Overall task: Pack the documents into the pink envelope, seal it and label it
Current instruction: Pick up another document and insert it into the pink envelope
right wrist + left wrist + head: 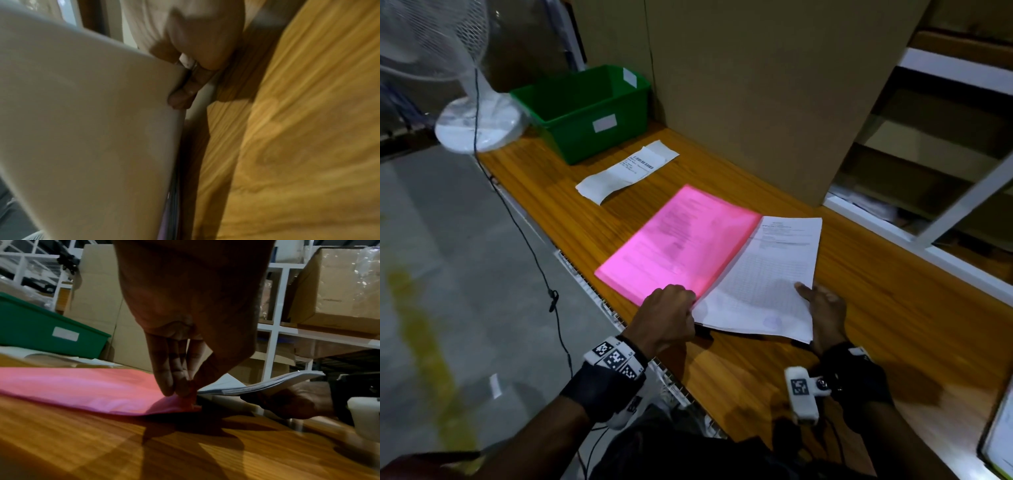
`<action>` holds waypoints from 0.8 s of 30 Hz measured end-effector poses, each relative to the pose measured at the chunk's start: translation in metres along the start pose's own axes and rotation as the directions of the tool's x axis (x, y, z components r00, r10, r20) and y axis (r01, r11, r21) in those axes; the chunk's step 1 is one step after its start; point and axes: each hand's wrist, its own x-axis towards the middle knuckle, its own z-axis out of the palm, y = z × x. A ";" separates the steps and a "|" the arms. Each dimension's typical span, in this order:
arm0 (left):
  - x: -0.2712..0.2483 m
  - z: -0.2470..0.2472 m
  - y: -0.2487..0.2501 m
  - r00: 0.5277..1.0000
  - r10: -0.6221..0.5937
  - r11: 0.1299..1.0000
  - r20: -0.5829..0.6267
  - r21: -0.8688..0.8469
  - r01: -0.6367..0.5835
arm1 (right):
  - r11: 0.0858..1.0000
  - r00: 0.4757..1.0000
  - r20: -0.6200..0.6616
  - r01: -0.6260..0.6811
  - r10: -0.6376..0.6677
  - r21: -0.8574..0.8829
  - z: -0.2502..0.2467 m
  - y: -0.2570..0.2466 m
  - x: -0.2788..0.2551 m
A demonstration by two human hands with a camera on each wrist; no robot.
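Documents (763, 274) lie half inside the pink envelope (674, 240) on the wooden table (893, 308); left hand (667, 315) pinches the envelope's near corner; right hand (825, 308) grips the stack's outer edge, thumb on top.

Left part of the documents (763, 274) tucked inside the pink envelope (674, 243), print too faint to read. Fingers of the right hand (825, 308) hidden beneath the stack. Fan (431, 41) cut off, blurred. Label (630, 168) text illegible.
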 end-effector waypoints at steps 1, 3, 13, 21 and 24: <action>0.001 -0.001 -0.001 1.000 0.002 0.998 -0.003 -0.057 -0.002 | 0.999 0.999 0.031 -0.021 0.020 0.024 0.002 -0.001 0.000; 0.001 -0.002 -0.003 1.000 0.001 0.989 -0.022 -0.147 -0.004 | 0.998 0.989 0.138 -0.061 0.059 0.010 0.005 -0.001 0.001; 0.004 0.005 -0.006 0.999 0.024 0.964 -0.027 -0.265 -0.030 | 0.992 0.956 0.289 -0.007 0.043 -0.123 0.042 0.007 -0.011; 0.001 0.011 -0.006 0.991 0.004 0.921 -0.132 -0.385 -0.055 | 0.976 0.958 0.269 -0.043 0.101 -0.213 0.035 0.003 -0.015; 0.004 0.013 0.000 0.993 -0.015 0.871 -0.117 -0.489 -0.045 | 0.985 0.978 0.205 -0.013 0.049 -0.175 0.058 0.010 -0.020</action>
